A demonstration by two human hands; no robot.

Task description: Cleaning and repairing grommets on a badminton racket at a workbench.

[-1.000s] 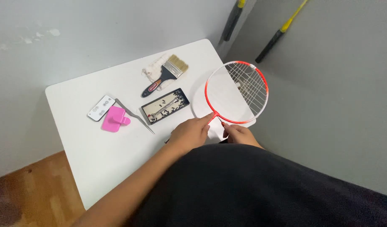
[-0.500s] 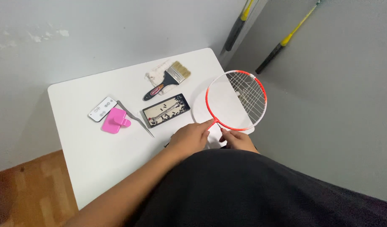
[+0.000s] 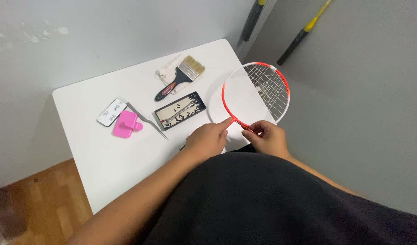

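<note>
A small racket (image 3: pixel 256 93) with a red and white rim and white strings hangs over the right edge of the white table (image 3: pixel 104 154). My right hand (image 3: pixel 267 137) grips its red shaft just below the head. My left hand (image 3: pixel 208 139) pinches the throat where the shaft meets the rim. The handle is hidden under my hands and dark shirt.
On the table lie a paintbrush (image 3: pixel 181 76) on a white cloth, a black tray (image 3: pixel 180 110) with a metal tool inside, a white remote (image 3: pixel 111 112), a pink clip (image 3: pixel 126 125) and thin tweezers (image 3: pixel 147 121). Two yellow-and-black poles (image 3: pixel 303 31) lean at the back right. Wooden floor lower left.
The racket head has tilted a little to the right and farther off the table edge. Both hands stay at its throat.
</note>
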